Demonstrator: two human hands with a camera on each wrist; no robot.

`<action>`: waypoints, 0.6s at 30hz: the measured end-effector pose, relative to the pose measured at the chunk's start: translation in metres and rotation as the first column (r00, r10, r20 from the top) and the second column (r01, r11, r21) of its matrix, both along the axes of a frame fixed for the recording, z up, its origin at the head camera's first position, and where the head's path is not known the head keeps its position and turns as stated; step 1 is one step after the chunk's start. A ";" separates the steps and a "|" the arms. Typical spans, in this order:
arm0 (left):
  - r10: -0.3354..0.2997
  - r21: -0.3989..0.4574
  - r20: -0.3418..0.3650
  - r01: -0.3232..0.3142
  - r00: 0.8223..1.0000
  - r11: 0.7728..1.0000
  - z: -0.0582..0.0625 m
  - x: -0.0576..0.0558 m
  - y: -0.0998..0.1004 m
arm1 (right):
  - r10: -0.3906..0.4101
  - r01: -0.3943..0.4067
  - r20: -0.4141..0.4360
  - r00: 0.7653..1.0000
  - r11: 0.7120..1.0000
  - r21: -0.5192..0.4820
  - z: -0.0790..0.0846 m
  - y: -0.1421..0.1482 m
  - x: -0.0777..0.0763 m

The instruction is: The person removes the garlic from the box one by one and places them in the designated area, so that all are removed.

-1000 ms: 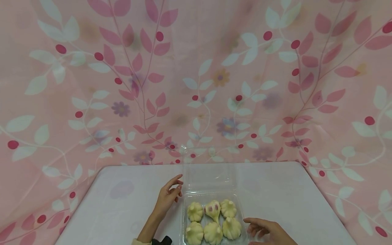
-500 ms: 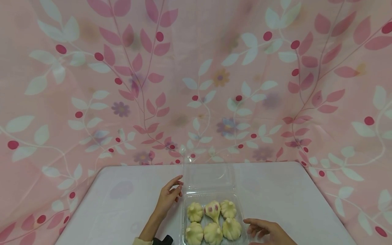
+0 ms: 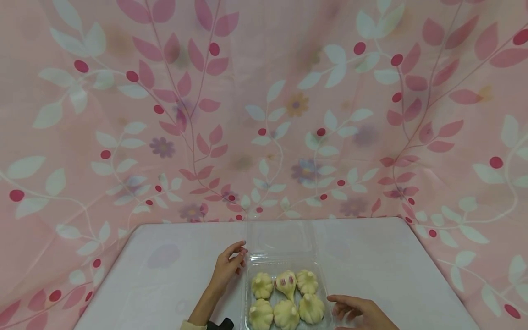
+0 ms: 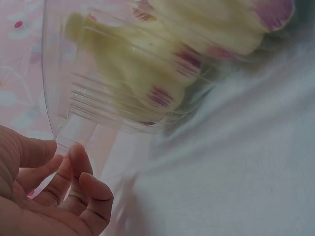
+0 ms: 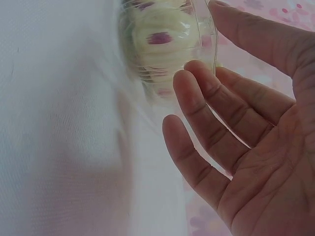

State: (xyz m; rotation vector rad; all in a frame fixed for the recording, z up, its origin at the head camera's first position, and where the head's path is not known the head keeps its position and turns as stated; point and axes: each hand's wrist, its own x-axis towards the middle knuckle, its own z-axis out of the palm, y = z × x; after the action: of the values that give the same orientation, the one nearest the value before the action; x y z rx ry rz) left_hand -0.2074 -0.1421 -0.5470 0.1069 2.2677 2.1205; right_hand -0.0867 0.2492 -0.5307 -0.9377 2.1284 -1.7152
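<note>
One floral cloth (image 3: 294, 104) hangs behind the garlic container (image 3: 283, 262).

Head cam chopped off the near edge of the tray (image 3: 246, 295) and clipped the right hand (image 3: 360, 310). Far end of the lid (image 3: 280, 237) was too faint to trace. Left wrist cam cropped the upper bulb (image 4: 216, 24).

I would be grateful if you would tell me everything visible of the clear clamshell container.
The clear clamshell container looks like thin, shiny plastic, roughly square, with ribbed side walls. It sits on the white table, its near edge cut off in the head view. Its lid is open, extending away from the person. Six pale garlic bulbs lie inside in two rows of three. The left hand and right hand flank it; whether any fingertip touches it is unclear.
</note>
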 end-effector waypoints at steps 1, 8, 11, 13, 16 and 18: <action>-0.003 -0.004 0.002 0.003 1.000 1.000 0.000 0.001 0.000 | -0.004 0.004 0.001 1.000 1.000 0.004 0.000 0.000 0.001; -0.016 -0.048 0.011 0.016 1.000 0.999 -0.004 0.002 -0.001 | -0.013 0.013 -0.009 1.000 1.000 0.015 0.001 -0.001 0.001; -0.023 -0.053 0.029 0.024 0.999 0.998 -0.004 0.002 -0.001 | -0.012 0.012 -0.010 1.000 1.000 0.015 0.001 -0.001 0.001; -0.033 -0.059 0.032 0.035 0.999 0.998 -0.005 0.001 -0.002 | -0.013 0.013 -0.004 1.000 1.000 0.017 0.001 -0.001 0.001; -0.061 -0.088 0.027 0.063 0.998 0.994 -0.003 0.003 -0.003 | -0.015 0.015 0.007 1.000 1.000 0.026 0.002 -0.001 0.001; -0.077 -0.110 0.023 0.079 0.997 0.991 -0.001 0.005 -0.005 | -0.019 0.018 0.016 1.000 0.999 0.035 0.002 -0.001 0.001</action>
State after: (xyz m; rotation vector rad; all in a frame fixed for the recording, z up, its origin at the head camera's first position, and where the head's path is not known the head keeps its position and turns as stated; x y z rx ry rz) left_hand -0.2022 -0.1472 -0.5479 0.1689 2.3250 1.9454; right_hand -0.0853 0.2486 -0.5283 -0.8949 2.1561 -1.6828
